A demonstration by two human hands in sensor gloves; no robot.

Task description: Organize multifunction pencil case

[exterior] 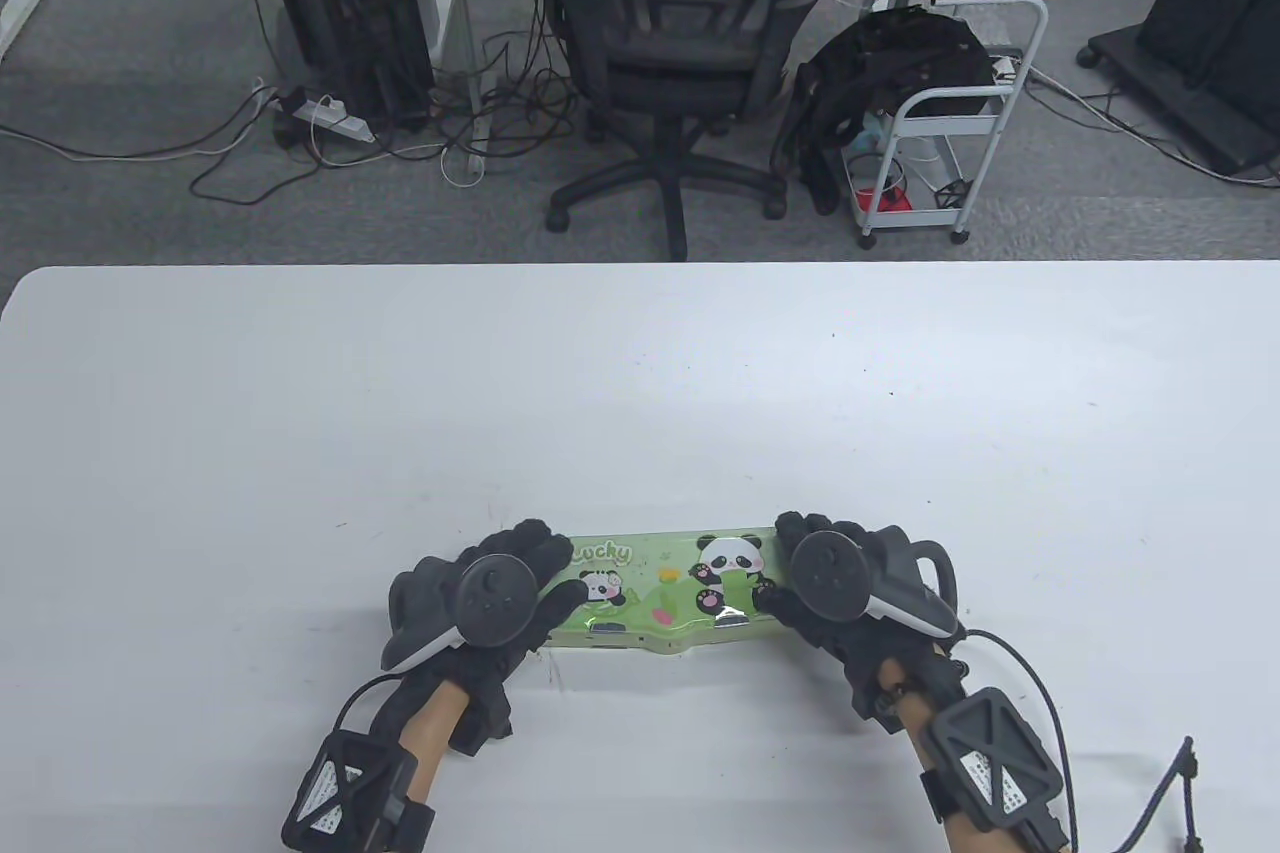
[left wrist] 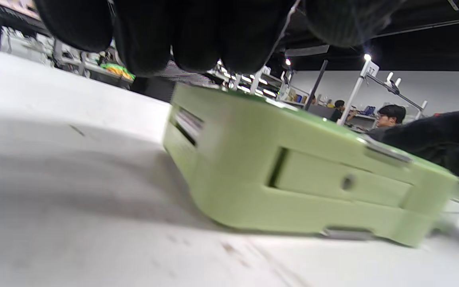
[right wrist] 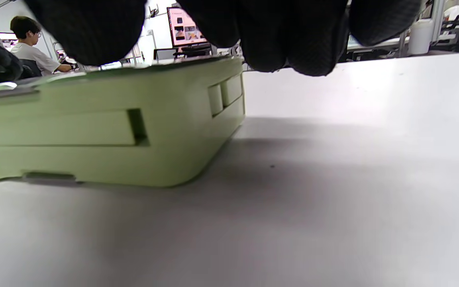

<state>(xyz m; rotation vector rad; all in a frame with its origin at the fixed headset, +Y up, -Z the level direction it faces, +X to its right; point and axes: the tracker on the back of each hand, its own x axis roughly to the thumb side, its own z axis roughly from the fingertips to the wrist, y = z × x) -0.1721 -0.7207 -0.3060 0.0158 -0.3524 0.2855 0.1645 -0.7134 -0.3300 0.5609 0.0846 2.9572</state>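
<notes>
A green pencil case with panda pictures lies flat and closed on the white table, near its front edge. My left hand holds its left end, fingers curled over the corner and thumb lying on the lid. My right hand holds the right end the same way. The left wrist view shows the case side-on with its drawer slots, under my gloved fingers. In the right wrist view the case lies at the left, my fingers bent above its end.
Beyond the table's far edge stand an office chair, a white cart and floor cables. A cable trails from my right wrist over the table. A seated person shows far off in the right wrist view.
</notes>
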